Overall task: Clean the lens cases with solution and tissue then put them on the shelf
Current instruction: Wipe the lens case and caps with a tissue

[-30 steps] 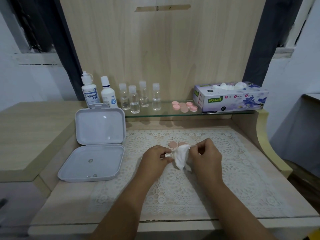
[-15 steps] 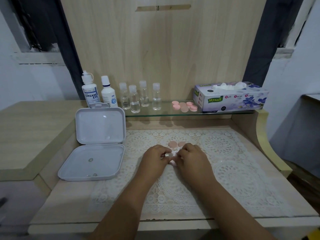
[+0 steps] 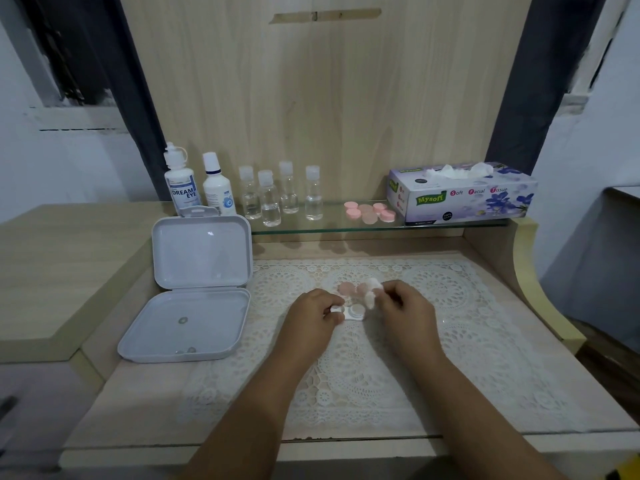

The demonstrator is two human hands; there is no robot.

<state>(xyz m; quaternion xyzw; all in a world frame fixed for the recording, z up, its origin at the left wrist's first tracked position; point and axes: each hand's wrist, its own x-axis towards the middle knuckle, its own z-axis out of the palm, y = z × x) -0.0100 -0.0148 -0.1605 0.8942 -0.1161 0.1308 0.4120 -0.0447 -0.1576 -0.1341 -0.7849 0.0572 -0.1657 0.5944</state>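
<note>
A white double-well lens case (image 3: 353,312) lies low over the lace mat, pinched at its left end by my left hand (image 3: 313,315). My right hand (image 3: 403,306) holds a crumpled white tissue (image 3: 371,295) just above and to the right of the case. Two pale pink caps (image 3: 353,289) lie on the mat right behind the case. On the glass shelf (image 3: 329,227) sit several pink lens cases (image 3: 369,211), a Dream Eye solution bottle (image 3: 180,187) and a second white solution bottle (image 3: 216,187).
An open white hinged box (image 3: 194,292) stands left of the mat, small bits in its tray. Several small clear bottles (image 3: 280,197) and a Mysoft tissue box (image 3: 460,194) sit on the shelf. A raised wooden ledge (image 3: 52,271) lies left; a curved side panel (image 3: 530,271) right.
My hands came together over the case with the tissue, then parted slightly; the white case's well now shows and the tissue is lifted off to the right.
</note>
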